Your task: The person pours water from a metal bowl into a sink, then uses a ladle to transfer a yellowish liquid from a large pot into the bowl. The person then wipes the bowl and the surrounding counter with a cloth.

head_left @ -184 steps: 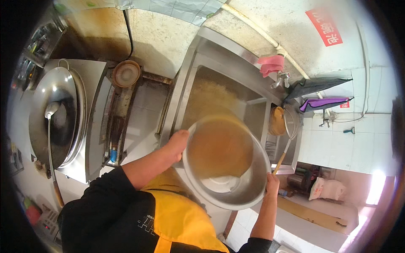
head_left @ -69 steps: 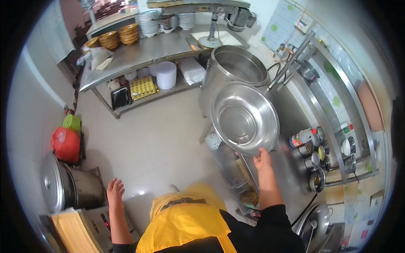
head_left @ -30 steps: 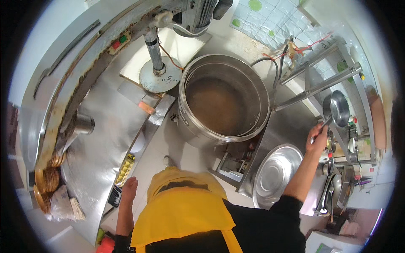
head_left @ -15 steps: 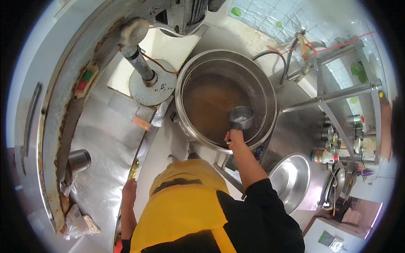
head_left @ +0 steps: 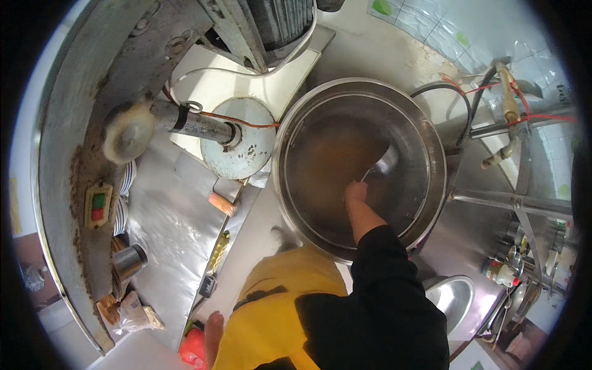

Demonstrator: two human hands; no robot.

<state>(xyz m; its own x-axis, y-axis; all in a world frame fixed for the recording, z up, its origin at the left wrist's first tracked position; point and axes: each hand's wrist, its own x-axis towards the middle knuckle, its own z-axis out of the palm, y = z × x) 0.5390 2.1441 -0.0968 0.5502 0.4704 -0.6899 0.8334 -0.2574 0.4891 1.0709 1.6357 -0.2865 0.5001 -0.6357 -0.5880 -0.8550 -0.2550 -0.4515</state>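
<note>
My right hand (head_left: 356, 193) is closed around the thin handle of a metal dipper (head_left: 387, 160). The dipper's bowl is tilted at the right inner side of a large round steel pot (head_left: 439, 154), partly sunk in the cloudy brown liquid (head_left: 333, 160). My right forearm reaches over the pot's near rim. Down at my left side hangs my left hand (head_left: 214, 327), near a red plastic bag (head_left: 193, 346) and the steel table's edge. Its fingers are too indistinct to read, and nothing shows in it.
Left of the pot, a steel table (head_left: 163, 209) bears a wooden-handled blade (head_left: 222, 204) and a metal canister (head_left: 129, 262). Grey machinery (head_left: 74, 179) overhangs the far left. A steel basin (head_left: 453, 299) stands at the right, below a metal rack (head_left: 512, 203) and a tap (head_left: 509, 102).
My right hand has moved the dipper farther into the pot, and its bowl has tipped. My left hand has dropped lower beside me. The whole view has shifted.
</note>
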